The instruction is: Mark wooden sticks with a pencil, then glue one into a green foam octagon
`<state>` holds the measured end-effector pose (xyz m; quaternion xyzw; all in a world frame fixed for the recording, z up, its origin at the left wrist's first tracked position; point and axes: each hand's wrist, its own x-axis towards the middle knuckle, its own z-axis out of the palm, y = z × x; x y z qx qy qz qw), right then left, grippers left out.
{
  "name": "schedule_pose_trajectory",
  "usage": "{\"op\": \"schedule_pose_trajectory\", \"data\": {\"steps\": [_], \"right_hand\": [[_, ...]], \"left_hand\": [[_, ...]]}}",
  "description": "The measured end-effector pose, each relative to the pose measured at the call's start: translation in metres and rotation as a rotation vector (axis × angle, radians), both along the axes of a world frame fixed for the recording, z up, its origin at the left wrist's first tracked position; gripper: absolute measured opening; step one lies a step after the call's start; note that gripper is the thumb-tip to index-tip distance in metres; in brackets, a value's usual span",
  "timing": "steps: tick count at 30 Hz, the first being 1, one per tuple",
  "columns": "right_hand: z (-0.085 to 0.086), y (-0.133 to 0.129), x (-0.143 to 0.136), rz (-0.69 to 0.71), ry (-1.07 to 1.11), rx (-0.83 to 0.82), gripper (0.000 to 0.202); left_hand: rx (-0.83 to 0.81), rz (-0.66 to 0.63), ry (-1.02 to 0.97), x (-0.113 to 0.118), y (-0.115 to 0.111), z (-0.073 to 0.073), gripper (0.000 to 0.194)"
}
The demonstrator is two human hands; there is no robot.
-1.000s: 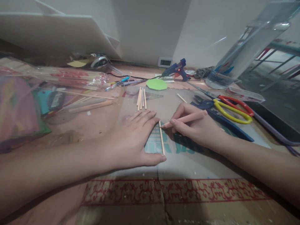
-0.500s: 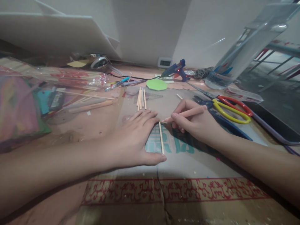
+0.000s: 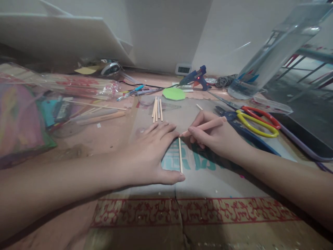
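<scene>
My left hand (image 3: 148, 156) lies spread on the cardboard (image 3: 156, 211), its thumb and index fingertip at the two ends of a thin wooden stick (image 3: 180, 154). Pinched in my right hand (image 3: 215, 133) is a pinkish pen (image 3: 208, 125), its tip close to the stick's far end by my left index finger. Several short sticks (image 3: 157, 110) lie together beyond my left hand. Another stick (image 3: 199, 107) shows just past my right hand. Farther back is a green octagonal piece (image 3: 173, 93).
A blue glue gun (image 3: 194, 78) stands at the back. Scissors (image 3: 257, 121) with red and yellow handles and a phone (image 3: 307, 137) lie right, below a clear bottle (image 3: 270, 59). Bagged sticks (image 3: 78, 85) and a colourful bag (image 3: 23, 118) are left.
The stick between my left fingers has shifted slightly right and stands a little straighter. The back end of the pen has moved slightly left.
</scene>
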<state>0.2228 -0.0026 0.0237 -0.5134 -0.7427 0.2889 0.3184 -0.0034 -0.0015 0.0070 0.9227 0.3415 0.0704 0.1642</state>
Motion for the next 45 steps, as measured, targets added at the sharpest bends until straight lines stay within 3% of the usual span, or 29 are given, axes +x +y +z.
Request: {"op": "schedule_pose_trajectory", "data": {"steps": [7, 13, 18, 25, 31, 41, 45], "right_hand": [[0.001, -0.001, -0.002, -0.036, 0.02, -0.029, 0.02], [-0.001, -0.002, 0.003, -0.086, 0.219, -0.035, 0.015], [-0.008, -0.001, 0.009, -0.049, 0.351, 0.013, 0.007], [0.0, -0.002, 0.0, -0.154, 0.254, -0.048, 0.025], [-0.008, -0.006, 0.001, 0.026, 0.437, -0.067, 0.01], [-0.012, -0.005, 0.004, 0.092, 0.372, -0.06, 0.023], [-0.006, -0.006, 0.006, 0.01, 0.252, 0.035, 0.028]], "left_hand": [[-0.022, 0.017, 0.004, 0.001, -0.001, 0.0, 0.106], [-0.017, 0.004, 0.002, 0.002, 0.001, 0.0, 0.106], [-0.016, -0.003, -0.016, 0.002, 0.001, 0.0, 0.099], [-0.019, -0.012, -0.029, 0.002, 0.002, 0.001, 0.104], [-0.031, 0.005, -0.002, 0.003, 0.002, 0.001, 0.111], [-0.04, 0.013, 0.009, 0.002, 0.001, 0.001, 0.108], [-0.023, 0.005, 0.017, 0.003, 0.002, 0.002, 0.105]]}}
